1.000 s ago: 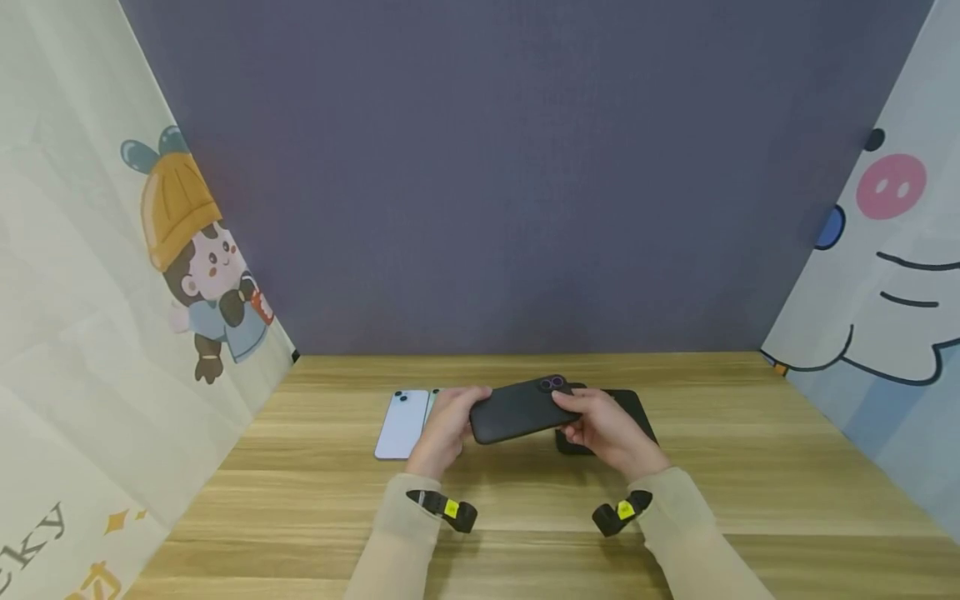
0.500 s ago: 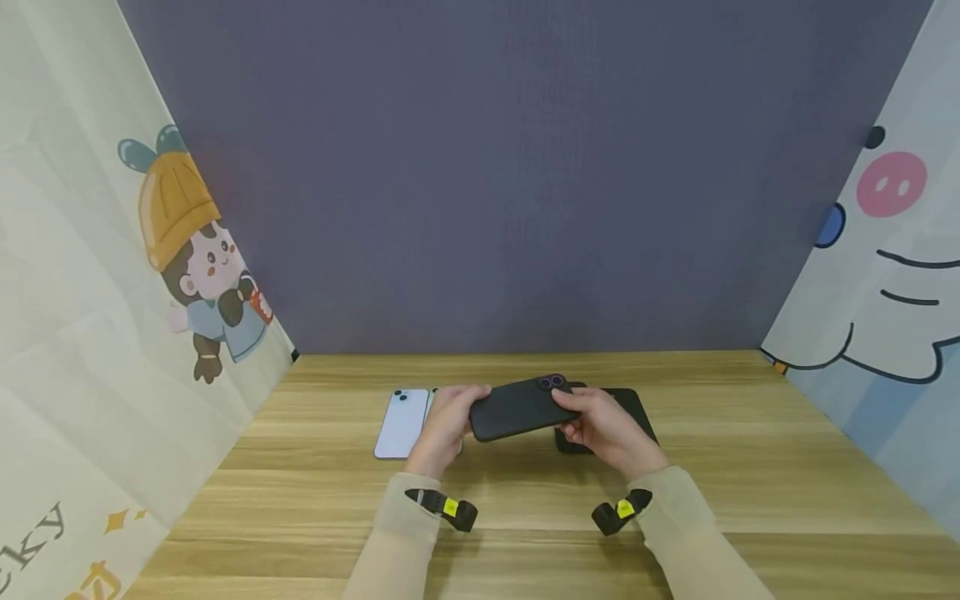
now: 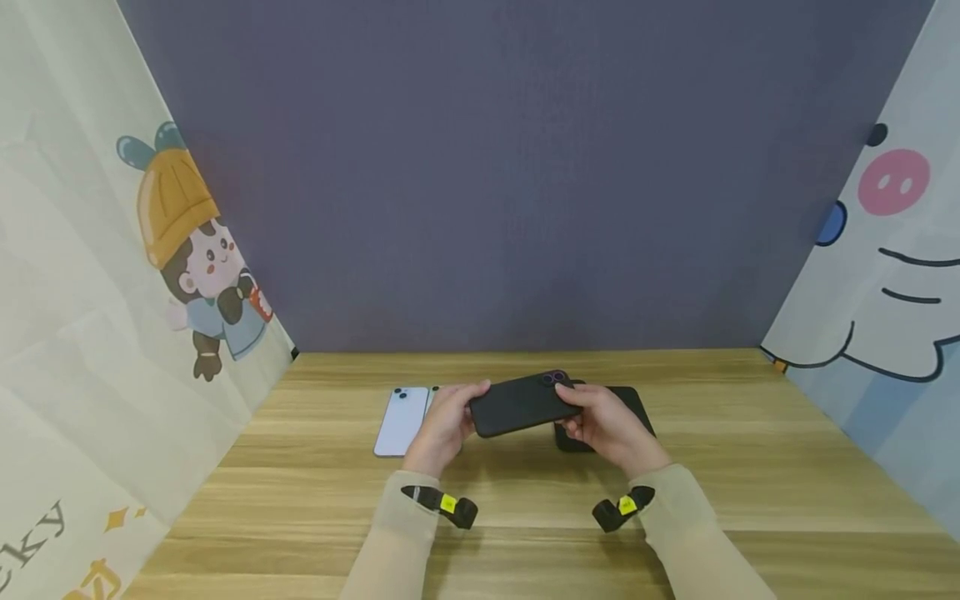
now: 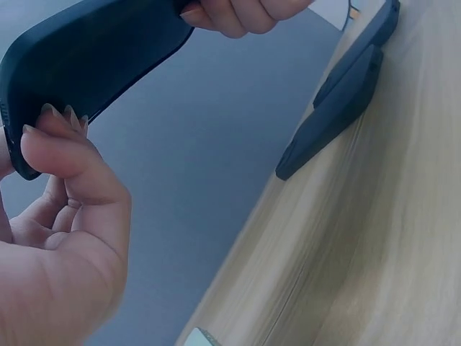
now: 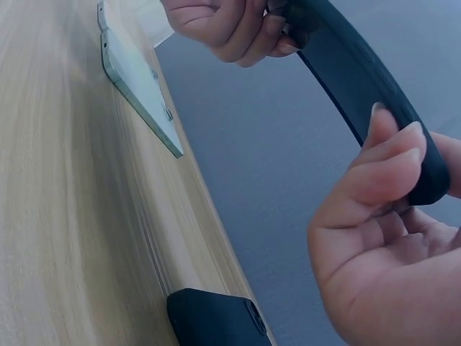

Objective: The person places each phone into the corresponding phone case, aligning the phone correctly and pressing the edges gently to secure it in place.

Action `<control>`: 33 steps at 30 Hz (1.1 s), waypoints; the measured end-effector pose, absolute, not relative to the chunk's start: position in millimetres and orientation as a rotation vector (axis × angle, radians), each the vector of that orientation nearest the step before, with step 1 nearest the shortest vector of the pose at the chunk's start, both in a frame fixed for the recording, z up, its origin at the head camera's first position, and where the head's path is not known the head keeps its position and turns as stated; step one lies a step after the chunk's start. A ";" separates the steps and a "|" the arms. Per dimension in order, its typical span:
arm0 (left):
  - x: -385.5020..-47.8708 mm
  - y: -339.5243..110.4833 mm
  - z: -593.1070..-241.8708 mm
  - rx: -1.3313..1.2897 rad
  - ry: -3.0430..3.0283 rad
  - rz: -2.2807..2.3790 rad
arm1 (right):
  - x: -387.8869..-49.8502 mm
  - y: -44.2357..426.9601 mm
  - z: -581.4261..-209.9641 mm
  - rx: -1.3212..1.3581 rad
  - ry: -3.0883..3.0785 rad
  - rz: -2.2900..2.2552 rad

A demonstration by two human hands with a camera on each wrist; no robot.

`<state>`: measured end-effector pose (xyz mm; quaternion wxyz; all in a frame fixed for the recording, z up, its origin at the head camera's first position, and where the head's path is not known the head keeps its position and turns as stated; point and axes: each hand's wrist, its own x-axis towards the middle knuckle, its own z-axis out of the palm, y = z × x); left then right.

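Both hands hold a black phone-shaped piece above the table, its back with two purple-ringed camera openings facing up. It looks like a phone in a dark case; which it is, I cannot fully tell. My left hand pinches its left end, thumb on top and fingers beneath. At the camera end, my right hand grips it the same way. In the left wrist view its dark underside faces the camera. A pale lavender phone lies left of my left hand, a pale green phone beside it.
Two black phone-shaped pieces lie at the right, a nearer one and a farther one, partly hidden by my right hand in the head view. The wooden table ends at a dark back panel. Printed curtains flank both sides.
Both hands keep the same hold on the black piece. It and the hands shift only slightly in the head view, along with the surroundings.
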<state>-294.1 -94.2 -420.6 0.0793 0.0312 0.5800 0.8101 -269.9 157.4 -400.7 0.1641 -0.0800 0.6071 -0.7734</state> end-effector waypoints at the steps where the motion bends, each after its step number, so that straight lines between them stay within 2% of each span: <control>1: -294.2 -94.2 -420.1 0.095 1.726 2.427 | -270.4 157.2 -400.7 -0.226 1.727 -2.208; 22: -294.1 -93.4 -417.9 0.110 1.529 2.520 | -269.4 150.8 -403.7 -0.224 1.637 -2.334; 33: -293.3 -93.1 -416.9 0.095 1.534 2.562 | -265.8 141.6 -403.3 -0.354 1.610 -2.285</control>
